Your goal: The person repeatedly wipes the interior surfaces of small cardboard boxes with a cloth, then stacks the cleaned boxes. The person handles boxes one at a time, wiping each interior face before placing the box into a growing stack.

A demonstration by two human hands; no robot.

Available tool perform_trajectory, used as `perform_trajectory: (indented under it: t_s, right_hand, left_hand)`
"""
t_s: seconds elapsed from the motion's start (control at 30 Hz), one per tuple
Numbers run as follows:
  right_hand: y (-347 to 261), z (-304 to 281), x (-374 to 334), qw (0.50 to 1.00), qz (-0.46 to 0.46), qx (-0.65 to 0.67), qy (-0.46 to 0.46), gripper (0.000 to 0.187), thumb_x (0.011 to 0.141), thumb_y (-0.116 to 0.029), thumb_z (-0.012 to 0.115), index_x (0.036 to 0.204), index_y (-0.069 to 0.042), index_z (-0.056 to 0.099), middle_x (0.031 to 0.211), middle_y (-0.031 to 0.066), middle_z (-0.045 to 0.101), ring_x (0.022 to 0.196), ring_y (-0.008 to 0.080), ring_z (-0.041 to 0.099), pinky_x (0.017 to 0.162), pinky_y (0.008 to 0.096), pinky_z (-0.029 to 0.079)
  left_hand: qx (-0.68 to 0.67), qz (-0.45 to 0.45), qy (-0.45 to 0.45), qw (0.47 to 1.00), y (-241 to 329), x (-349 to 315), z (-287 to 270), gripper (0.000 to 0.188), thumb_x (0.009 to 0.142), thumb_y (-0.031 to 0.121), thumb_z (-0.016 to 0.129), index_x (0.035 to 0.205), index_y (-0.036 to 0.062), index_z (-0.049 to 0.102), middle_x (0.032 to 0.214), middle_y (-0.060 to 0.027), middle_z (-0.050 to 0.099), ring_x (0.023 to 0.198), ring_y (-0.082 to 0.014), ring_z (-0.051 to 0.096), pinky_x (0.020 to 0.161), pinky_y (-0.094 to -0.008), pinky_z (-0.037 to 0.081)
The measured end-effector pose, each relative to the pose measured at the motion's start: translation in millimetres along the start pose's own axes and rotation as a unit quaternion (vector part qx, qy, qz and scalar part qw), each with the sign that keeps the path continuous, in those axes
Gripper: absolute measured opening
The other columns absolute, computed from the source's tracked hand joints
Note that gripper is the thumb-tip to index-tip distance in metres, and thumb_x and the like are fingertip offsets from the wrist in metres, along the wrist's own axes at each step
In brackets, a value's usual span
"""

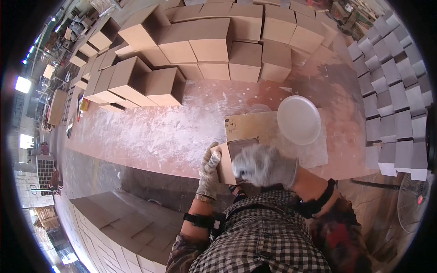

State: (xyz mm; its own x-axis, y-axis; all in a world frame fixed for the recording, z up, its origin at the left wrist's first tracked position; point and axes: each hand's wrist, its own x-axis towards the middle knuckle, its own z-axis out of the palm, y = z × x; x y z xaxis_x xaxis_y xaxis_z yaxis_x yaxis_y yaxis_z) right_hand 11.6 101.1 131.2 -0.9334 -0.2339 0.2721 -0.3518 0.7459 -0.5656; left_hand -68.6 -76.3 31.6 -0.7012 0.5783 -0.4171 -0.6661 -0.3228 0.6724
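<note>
A small brown cardboard box [224, 164] is held tilted at the near edge of the table, its darker inner side toward the right. My left hand [210, 169], in a pale knitted glove, is closed round the box's left side with the fingers on its outer wall. Against the box's right side is my right hand [264, 166], in a grey-white glove. It is smeared by motion, so its fingers and anything in them cannot be made out. Beyond the hands lies a tan flat board [246, 127]. A round white dish or lid [298, 120] rests at its right end.
White powder or dried residue marks the reddish table [159, 132]. Rows of stacked brown boxes [209, 43] stand along its far side. More pale boxes [396, 98] are stacked at right, near a fan [412, 202]. Another stack of cardboard [132, 218] stands at lower left.
</note>
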Motion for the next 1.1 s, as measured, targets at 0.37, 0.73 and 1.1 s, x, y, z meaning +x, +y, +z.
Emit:
perform_trajectory:
  t_s: [0.37, 0.73, 1.1]
  right_hand:
    - [-3.5, -10.9, -24.1, 0.96, -0.1, -0.133, -0.227, 0.013, 0.07, -0.02, 0.059, 0.082, -0.017, 0.063, 0.082, 0.0036, 0.061, 0.08, 0.0222, 0.059, 0.069, 0.0369, 0.048]
    - [20.9, -21.0, -31.9, 0.901, -0.218, -0.288, -0.24, 0.011, 0.072, -0.022, 0.059, 0.074, -0.016, 0.067, 0.074, 0.0024, 0.064, 0.078, 0.0206, 0.06, 0.073, 0.0359, 0.049]
    - [14.7, -15.5, -21.8, 0.943, -0.252, -0.181, -0.123, 0.012, 0.067, -0.019, 0.058, 0.076, -0.012, 0.064, 0.078, 0.0071, 0.059, 0.077, 0.0245, 0.059, 0.073, 0.0373, 0.048]
  left_hand:
    - [-0.002, -0.017, -0.032, 0.999, 1.0, 12.3, -15.5, 0.071, 0.079, 0.034, 0.076, 0.134, 0.0034, 0.043, 0.119, -0.0084, 0.059, 0.106, -0.0182, 0.059, 0.087, -0.0346, 0.052]
    - [0.095, -0.028, -0.046, 0.994, 6.1, 26.8, -22.8, 0.075, 0.078, 0.045, 0.073, 0.133, 0.0023, 0.047, 0.121, -0.0089, 0.059, 0.108, -0.0182, 0.058, 0.094, -0.0329, 0.047]
    - [0.098, -0.001, -0.065, 0.993, 8.9, 30.5, -19.4, 0.064, 0.083, 0.043, 0.069, 0.128, 0.0007, 0.052, 0.116, -0.0073, 0.062, 0.103, -0.0156, 0.06, 0.09, -0.0294, 0.049]
